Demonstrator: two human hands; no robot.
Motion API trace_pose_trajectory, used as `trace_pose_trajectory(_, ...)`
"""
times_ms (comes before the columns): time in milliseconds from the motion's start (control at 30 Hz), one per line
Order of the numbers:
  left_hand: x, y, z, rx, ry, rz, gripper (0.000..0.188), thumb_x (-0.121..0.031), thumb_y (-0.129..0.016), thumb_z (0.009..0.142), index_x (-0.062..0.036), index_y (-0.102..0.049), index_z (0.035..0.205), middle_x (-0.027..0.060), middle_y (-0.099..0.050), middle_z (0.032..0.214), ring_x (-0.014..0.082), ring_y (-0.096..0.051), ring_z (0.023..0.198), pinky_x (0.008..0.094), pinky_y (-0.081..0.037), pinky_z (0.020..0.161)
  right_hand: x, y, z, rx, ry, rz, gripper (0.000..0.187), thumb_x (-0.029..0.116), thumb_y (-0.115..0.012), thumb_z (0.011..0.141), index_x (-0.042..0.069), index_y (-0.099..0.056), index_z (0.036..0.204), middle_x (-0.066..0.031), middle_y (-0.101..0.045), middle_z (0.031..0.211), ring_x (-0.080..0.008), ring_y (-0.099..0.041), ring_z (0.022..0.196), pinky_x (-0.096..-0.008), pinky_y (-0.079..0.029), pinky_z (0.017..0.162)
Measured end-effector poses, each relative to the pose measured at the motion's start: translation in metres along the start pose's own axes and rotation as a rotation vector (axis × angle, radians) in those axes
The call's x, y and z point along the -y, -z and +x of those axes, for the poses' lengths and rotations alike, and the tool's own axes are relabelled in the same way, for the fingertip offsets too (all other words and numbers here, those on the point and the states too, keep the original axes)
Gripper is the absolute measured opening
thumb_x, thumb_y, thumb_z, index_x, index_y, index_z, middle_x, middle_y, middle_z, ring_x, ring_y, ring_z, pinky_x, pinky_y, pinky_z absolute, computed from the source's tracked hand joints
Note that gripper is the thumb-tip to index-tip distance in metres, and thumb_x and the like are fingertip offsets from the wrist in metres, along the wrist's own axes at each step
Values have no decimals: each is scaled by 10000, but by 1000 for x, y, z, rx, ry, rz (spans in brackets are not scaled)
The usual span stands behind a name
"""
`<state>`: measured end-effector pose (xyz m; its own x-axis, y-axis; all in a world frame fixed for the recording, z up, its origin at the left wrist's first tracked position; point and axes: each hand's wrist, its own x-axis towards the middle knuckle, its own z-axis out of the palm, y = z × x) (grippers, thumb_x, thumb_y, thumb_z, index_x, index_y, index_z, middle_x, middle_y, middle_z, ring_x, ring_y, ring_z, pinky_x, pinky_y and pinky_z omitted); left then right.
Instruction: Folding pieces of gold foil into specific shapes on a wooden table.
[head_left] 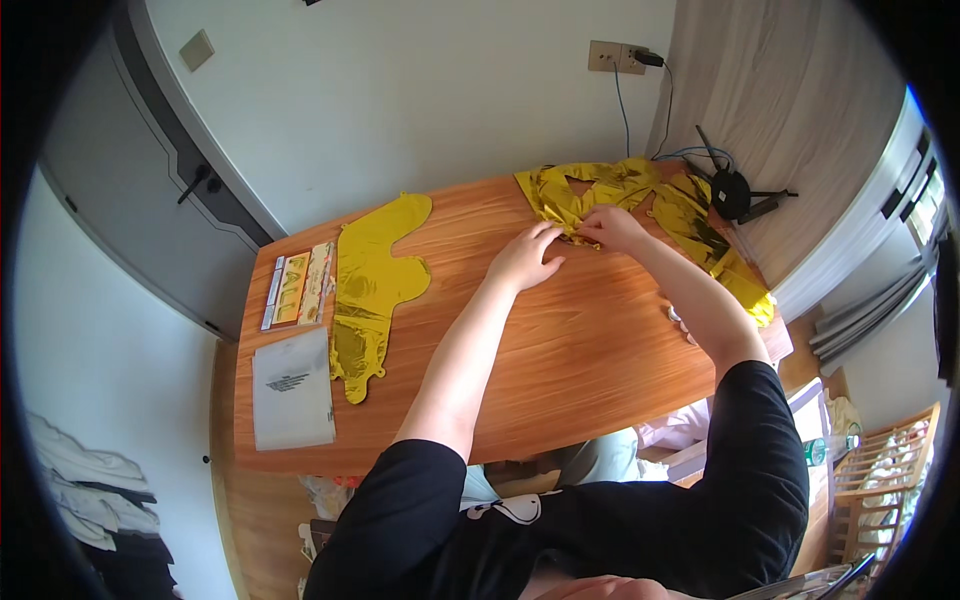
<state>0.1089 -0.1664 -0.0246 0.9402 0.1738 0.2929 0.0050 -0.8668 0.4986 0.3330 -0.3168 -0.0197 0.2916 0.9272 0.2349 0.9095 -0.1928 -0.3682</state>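
Note:
A crumpled gold foil balloon [560,195] lies flat at the far right of the wooden table [520,370]. At its near edge, my right hand [613,230] has its fingers closed in a pinch on the foil. Just left of it, my left hand [524,258] rests with the thumb apart from the fingers, and the fingertips reach the edge of the same foil. More gold foil [690,215] runs down the right side of the table; whether it is one piece with the first I cannot tell. Another flat gold foil balloon [380,265], with rounded lobes, lies to the left, untouched.
A black router [731,193] with antennas stands at the back right corner, its cables running up to the wall socket [604,56]. On the left lie a printed package [297,287] and a translucent plastic sleeve [292,400]. Small white objects [676,318] sit beside my right forearm.

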Motion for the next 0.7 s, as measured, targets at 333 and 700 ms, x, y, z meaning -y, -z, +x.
trace_pose_trajectory(333,-14,-5,11,-31,-48,76,583,-364,-665,953,-136,-537,1474,139,-449,1565,342,-487,1398,426,-441,1141,-34,22,30,-289,-671,933,457,430,-603,1007,-21,-659,1058,-55,-704,959,-176,-650,897,-310,-492,784)
trace_pose_trajectory(700,8,2,-2,15,13,74,574,-391,-647,962,-55,-575,1422,153,-506,1517,323,-459,1416,424,-418,1155,-53,52,59,-389,-502,322,567,429,-711,940,16,-645,1323,-127,-721,1105,-235,-671,934,-388,-521,866)
